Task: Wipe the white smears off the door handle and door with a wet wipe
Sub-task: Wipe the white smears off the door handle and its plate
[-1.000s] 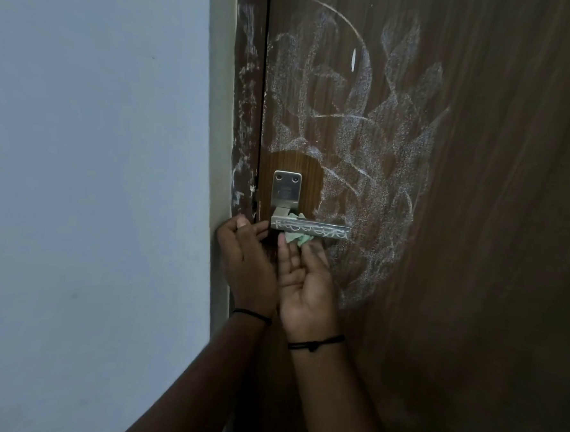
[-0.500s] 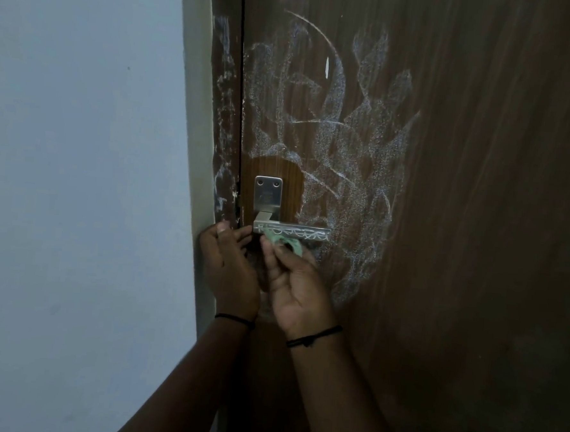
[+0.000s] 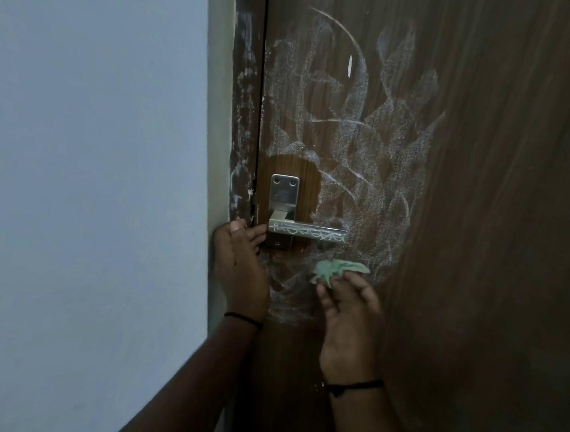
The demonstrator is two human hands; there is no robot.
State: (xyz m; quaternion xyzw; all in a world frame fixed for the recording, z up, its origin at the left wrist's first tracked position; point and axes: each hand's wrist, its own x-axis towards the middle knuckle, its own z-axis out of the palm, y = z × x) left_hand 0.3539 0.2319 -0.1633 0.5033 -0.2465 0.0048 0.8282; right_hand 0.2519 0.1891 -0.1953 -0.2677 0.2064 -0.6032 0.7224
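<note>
A metal lever door handle (image 3: 307, 232) with white scribbles along its bar sits on a brown wooden door (image 3: 476, 227). Broad white smears (image 3: 365, 137) cover the door above, right of and below the handle; a clean oval patch surrounds the handle's back plate. My right hand (image 3: 347, 323) pinches a crumpled pale green wet wipe (image 3: 337, 270) just below the handle's free end. My left hand (image 3: 240, 266) rests on the door's edge left of the handle, fingertips touching the handle's base.
The dark door frame (image 3: 245, 113) left of the door also carries white smears. A pale blue-grey wall (image 3: 89, 170) fills the left side of the view.
My right hand has come down and to the right with the wipe, away from the underside of the handle bar. My left hand stays at the door's edge.
</note>
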